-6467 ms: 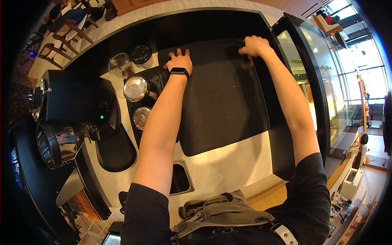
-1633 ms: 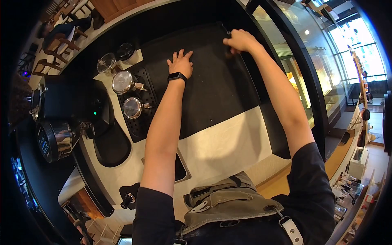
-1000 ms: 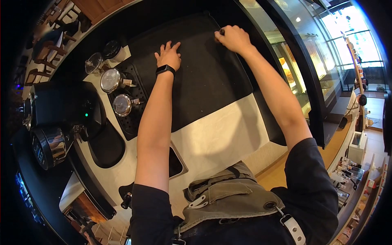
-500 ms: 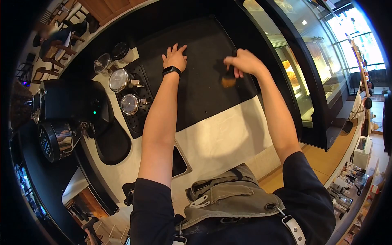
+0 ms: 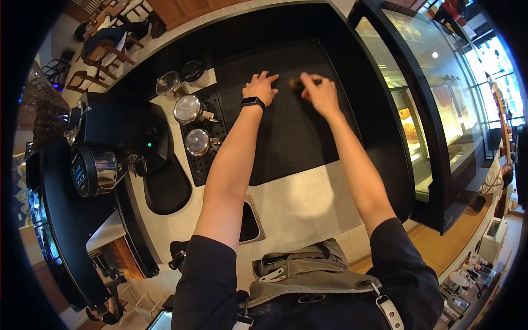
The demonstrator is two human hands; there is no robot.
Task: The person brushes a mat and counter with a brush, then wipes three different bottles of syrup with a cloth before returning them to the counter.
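My left hand [image 5: 261, 88], a black watch on its wrist, rests with fingers spread on the black mat [image 5: 291, 143]. Over the mat's far right part, my right hand [image 5: 320, 94] is closed around a small brush [image 5: 297, 84] with brownish bristles. The brush is smeared by motion, and most of its handle is hidden in my fingers. Pale specks dot the mat between and below my hands. To the left of my left hand, two metal pitchers, a larger one [image 5: 188, 109] and a smaller one [image 5: 197, 142], stand on a perforated black tray [image 5: 207, 169].
Behind the pitchers are a glass vessel [image 5: 168, 84] and a black-lidded container [image 5: 193, 71]. A black coffee grinder [image 5: 124, 129] stands at left, and a lit glass display case [image 5: 410, 110] at right. A person [image 5: 104, 38] sits beyond the counter.
My right hand has swept the brush away from me and leftward across the mat, nearer my left hand. My left hand stays flat on the mat. The whole view has shifted somewhat.
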